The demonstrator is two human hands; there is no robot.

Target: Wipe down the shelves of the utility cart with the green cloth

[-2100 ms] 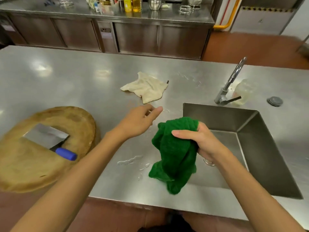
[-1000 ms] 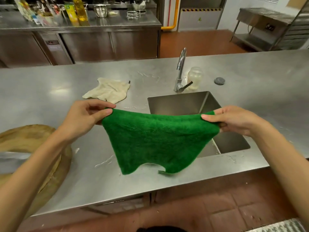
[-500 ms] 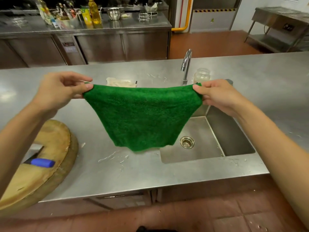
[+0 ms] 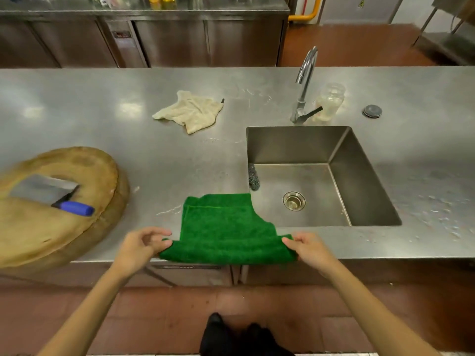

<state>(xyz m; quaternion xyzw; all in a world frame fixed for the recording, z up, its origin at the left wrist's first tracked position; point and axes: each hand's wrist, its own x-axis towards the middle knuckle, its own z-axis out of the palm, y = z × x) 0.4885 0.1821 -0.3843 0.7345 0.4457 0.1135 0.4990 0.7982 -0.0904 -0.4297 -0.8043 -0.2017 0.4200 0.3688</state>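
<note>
The green cloth (image 4: 226, 227) lies spread on the steel counter (image 4: 102, 119), its far part flat beside the sink and its near edge hanging slightly over the counter's front. My left hand (image 4: 144, 242) pinches the cloth's near left corner. My right hand (image 4: 305, 246) pinches the near right corner. No utility cart shows in the head view.
A sink (image 4: 359, 176) with a scourer (image 4: 254, 179) and faucet (image 4: 304, 80) sits right of the cloth. A beige rag (image 4: 191, 111) lies behind. A round wooden board (image 4: 51, 227) with a blue-handled cleaver (image 4: 51, 192) is at left. A glass jar (image 4: 329, 101) and a grey lid (image 4: 372, 111) stand behind the sink.
The cloth, held stretched in the air between both hands, has come down onto the counter near the front edge. Both hands moved down and toward me, still holding its corners.
</note>
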